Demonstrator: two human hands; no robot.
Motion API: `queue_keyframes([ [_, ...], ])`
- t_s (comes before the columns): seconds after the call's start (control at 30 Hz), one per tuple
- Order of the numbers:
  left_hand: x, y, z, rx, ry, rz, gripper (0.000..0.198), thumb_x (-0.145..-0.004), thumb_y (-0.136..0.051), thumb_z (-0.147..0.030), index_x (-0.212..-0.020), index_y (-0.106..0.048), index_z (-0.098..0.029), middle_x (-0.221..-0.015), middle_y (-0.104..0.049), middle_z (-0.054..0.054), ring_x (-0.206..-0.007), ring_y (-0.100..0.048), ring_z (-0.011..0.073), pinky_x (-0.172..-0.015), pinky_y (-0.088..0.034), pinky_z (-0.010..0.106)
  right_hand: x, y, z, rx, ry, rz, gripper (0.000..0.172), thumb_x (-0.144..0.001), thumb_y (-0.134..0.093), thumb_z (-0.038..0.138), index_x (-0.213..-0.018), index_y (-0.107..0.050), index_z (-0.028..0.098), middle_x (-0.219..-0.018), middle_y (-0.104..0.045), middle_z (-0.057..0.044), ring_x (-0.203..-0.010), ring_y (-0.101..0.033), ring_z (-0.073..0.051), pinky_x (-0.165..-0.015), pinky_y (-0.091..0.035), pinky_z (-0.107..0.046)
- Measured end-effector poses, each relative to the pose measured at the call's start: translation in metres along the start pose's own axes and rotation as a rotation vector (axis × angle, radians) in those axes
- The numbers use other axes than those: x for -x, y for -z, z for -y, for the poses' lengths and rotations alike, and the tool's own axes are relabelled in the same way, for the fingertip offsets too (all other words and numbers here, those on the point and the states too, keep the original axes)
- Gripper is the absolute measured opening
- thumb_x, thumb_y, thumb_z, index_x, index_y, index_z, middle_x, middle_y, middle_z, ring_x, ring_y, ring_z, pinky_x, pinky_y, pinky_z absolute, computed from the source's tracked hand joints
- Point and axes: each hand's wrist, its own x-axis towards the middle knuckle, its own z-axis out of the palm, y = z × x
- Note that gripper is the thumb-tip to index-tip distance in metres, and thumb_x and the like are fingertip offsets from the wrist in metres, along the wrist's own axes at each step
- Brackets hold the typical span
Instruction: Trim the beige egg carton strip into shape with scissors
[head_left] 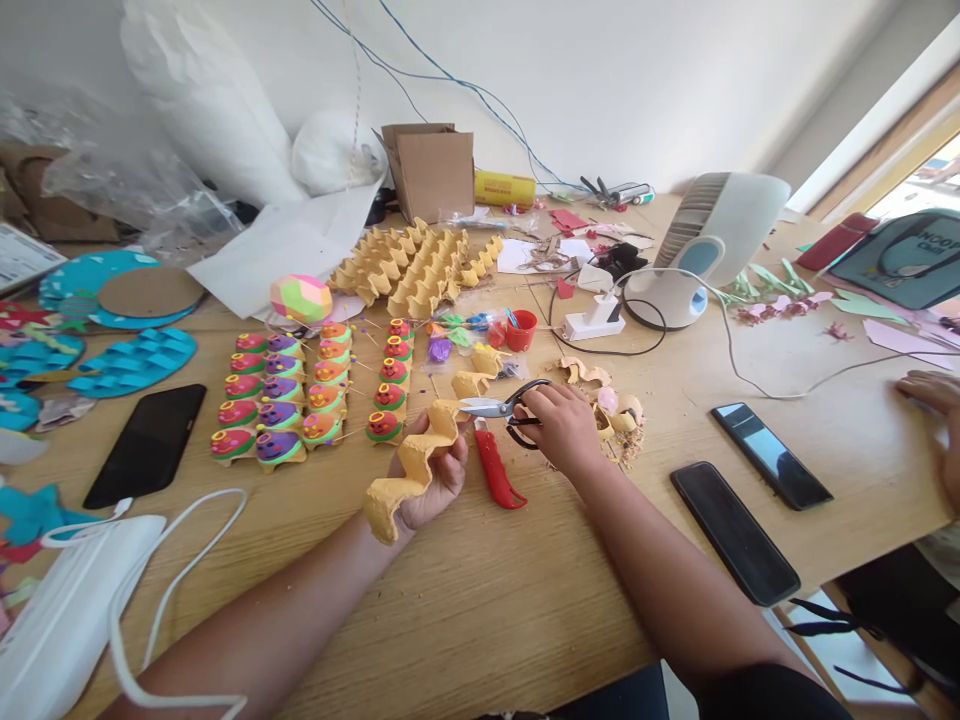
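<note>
My left hand (439, 487) is closed around a strip of yellow egg carton (415, 460), held slantwise above the table. Black-handled scissors (495, 408) are gripped in my right hand (562, 425), their blades reaching the strip's upper end. Whether the blades have cut into it I cannot tell. Just below the scissors lies a red-handled cutter (496, 470). Another carton piece (478, 372) rests behind the strip. To the right of my right hand are carton scraps and crumbs (626, 415).
Painted carton caterpillars (281, 395) stand in rows at left, with uncut egg trays (420, 265) behind. A red cup (520, 330), white fan (705, 250), two phones (735, 530) at right and another phone (148, 440) at left share the table. Another person's hand (930, 395) rests at the right edge.
</note>
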Motion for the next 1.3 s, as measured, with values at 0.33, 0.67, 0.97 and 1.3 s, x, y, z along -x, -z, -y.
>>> queue_keyframes([
  [0.33, -0.001, 0.003, -0.001, -0.025, 0.012, 0.038, 0.040, -0.109, -0.048, -0.041, -0.145, -0.064, -0.038, -0.098, -0.083, 0.003, -0.083, -0.080, 0.0146, -0.065, -0.060, 0.015, 0.001, 0.002, 0.005, -0.028, -0.017, 0.011, 0.024, -0.089, -0.079, 0.038, -0.105, -0.070, 0.023, -0.105, -0.075, -0.009, -0.100, -0.063, -0.029, -0.086, -0.040, -0.038],
  [0.67, 0.000, -0.001, 0.001, -0.050, -0.007, 0.008, 0.038, -0.110, -0.045, -0.041, -0.142, -0.065, -0.042, -0.098, -0.082, 0.002, -0.080, -0.080, 0.0140, -0.062, -0.060, 0.014, 0.000, -0.001, -0.003, 0.020, -0.005, -0.013, 0.019, -0.097, -0.071, 0.042, -0.093, -0.069, 0.023, -0.093, -0.074, -0.008, -0.092, -0.061, -0.026, -0.080, -0.036, -0.037],
  [0.97, 0.000, -0.003, 0.001, -0.036, 0.024, 0.029, 0.042, -0.110, -0.040, -0.037, -0.146, -0.062, -0.037, -0.087, -0.080, 0.002, -0.078, -0.080, 0.0139, -0.061, -0.060, 0.013, 0.001, 0.000, -0.004, 0.080, 0.027, -0.071, 0.026, -0.104, -0.061, 0.043, -0.088, -0.066, 0.024, -0.084, -0.071, -0.006, -0.085, -0.058, -0.024, -0.075, -0.030, -0.036],
  [1.3, 0.000, 0.000, 0.001, 0.044, 0.060, 0.059, 0.048, -0.110, -0.043, -0.040, -0.155, -0.054, -0.029, -0.079, -0.078, 0.005, -0.079, -0.080, 0.0175, -0.062, -0.061, 0.015, 0.001, 0.001, -0.006, 0.058, 0.020, -0.057, 0.031, -0.105, -0.058, 0.045, -0.084, -0.066, 0.023, -0.078, -0.068, -0.005, -0.080, -0.056, -0.023, -0.072, -0.028, -0.037],
])
